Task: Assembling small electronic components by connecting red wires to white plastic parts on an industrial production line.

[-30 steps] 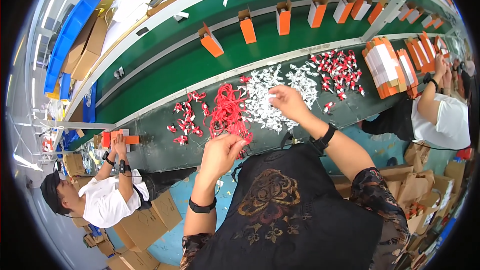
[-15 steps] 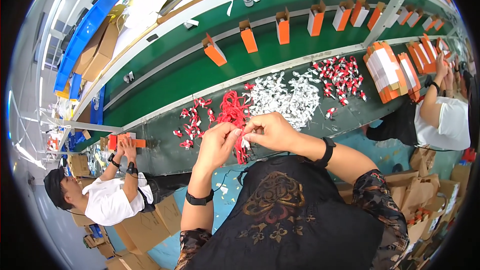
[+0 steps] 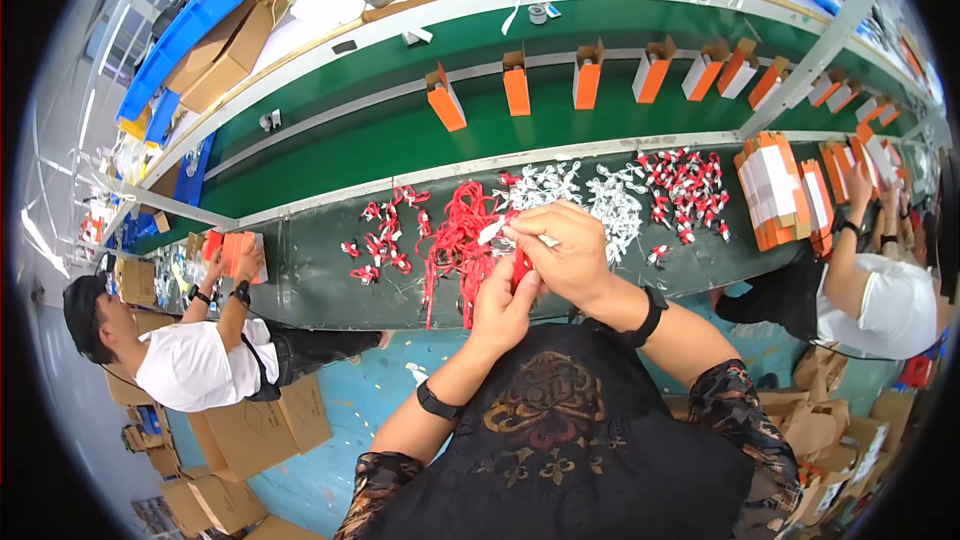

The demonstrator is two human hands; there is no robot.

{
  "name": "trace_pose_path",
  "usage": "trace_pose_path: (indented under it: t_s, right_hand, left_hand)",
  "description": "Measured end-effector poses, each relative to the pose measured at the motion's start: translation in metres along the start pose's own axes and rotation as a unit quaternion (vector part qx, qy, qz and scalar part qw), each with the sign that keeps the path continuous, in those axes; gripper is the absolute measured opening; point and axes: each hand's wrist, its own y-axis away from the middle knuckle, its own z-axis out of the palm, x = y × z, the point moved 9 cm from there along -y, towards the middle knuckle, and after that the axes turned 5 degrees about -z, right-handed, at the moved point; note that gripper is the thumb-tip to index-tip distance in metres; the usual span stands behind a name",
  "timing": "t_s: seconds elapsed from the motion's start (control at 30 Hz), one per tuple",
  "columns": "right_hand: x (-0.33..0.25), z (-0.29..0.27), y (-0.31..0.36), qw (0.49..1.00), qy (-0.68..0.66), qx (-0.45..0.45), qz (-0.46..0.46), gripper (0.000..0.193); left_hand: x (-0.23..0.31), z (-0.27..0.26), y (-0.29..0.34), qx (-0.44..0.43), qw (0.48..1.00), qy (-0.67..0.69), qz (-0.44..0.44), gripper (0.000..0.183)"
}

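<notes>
Close in front of my chest, both hands meet over a red cord [image 3: 520,267]. My left hand [image 3: 503,310] is closed, its thumb and fingers pinching the cord's lower part. Above it, my right hand [image 3: 568,252] is also closed, gripping the upper part. A white tip or loop [image 3: 491,231] sticks out past its fingertips; its exact form is too small to tell. Just beyond the hands lies a tangled heap of long red cords [image 3: 465,220]. White cord loops [image 3: 612,210] are piled to its right, partly hidden by my right hand.
Small red-and-white tied bundles lie left [image 3: 385,230] and right [image 3: 688,185] on the dark workbench [image 3: 300,275]. Orange-and-white boxes [image 3: 587,80] stand along the green conveyor [image 3: 360,145]. Flattened cartons [image 3: 775,190] are stacked at right. Co-workers [image 3: 205,365] handle boxes at both sides.
My hands have moved slightly right, the left one dropping below the right. The red cord now shows between them. The white loop pile looks parted, and the view has shifted.
</notes>
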Motion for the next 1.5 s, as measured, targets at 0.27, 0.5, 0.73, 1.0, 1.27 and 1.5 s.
trace_pose_path:
  t_s: [0.27,0.5,0.73,1.0,1.27,1.5]
  right_hand:
    - [0.02,0.022,0.022,0.948,0.007,-0.308,0.086,0.011]
    - [0.05,0.05,0.028,0.879,-0.347,-0.106,0.31,0.012]
    - [-0.005,0.078,0.02,0.887,0.262,-0.224,-0.307,0.026]
    - [0.022,0.111,-0.004,0.858,0.255,-0.346,-0.281,0.034]
    - [0.132,0.047,-0.008,0.908,0.253,-0.331,-0.035,0.026]
    - [0.193,-0.003,0.025,0.884,0.277,-0.355,0.127,0.021]
  left_hand:
    - [0.057,-0.059,0.001,0.089,0.943,-0.312,0.07,0.014]
    - [-0.022,-0.035,-0.003,0.067,0.901,0.396,-0.165,0.012]
    - [-0.033,-0.062,-0.021,0.111,0.848,0.457,-0.244,0.018]
    - [-0.044,-0.145,-0.088,0.151,0.917,0.33,-0.167,0.017]
    - [-0.011,-0.28,-0.291,0.299,0.936,0.17,-0.078,0.023]
    - [-0.096,-0.326,-0.416,0.223,0.861,0.437,-0.132,0.079]
